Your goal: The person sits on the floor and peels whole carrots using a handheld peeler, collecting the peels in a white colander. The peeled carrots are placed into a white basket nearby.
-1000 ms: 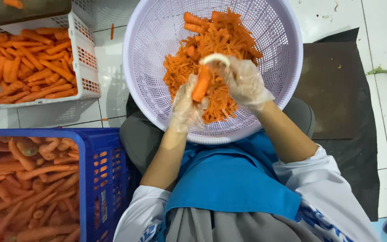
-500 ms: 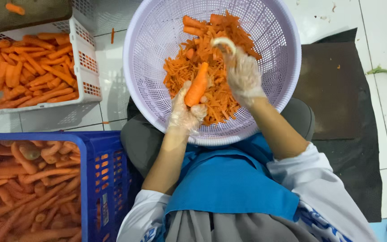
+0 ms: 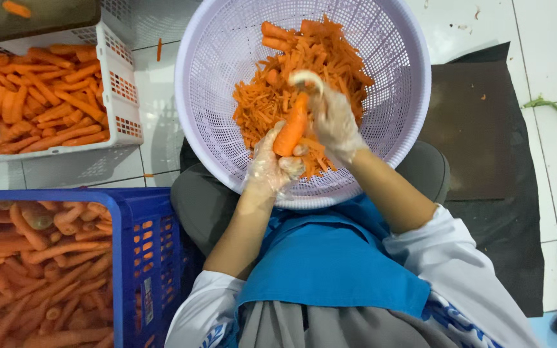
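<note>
1. Left hand (image 3: 271,169), in a clear plastic glove, is closed around the lower end of a carrot (image 3: 291,131), which stands tilted above it.
2. Right hand (image 3: 334,122), also gloved, is closed on a white peeler (image 3: 307,78) set against the carrot's upper end.
3. Both hands sit over a lilac basket (image 3: 211,58) of orange peelings (image 3: 272,106), resting on the person's lap.
4. Left of the hands: white crate (image 3: 120,103) of peeled carrots; blue crate (image 3: 133,258) of unpeeled ones, nearer the left elbow.

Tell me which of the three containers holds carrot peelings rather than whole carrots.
The round lilac basket on the person's lap. It holds thin orange shavings, while the white crate and the blue crate both hold whole carrots.
</note>
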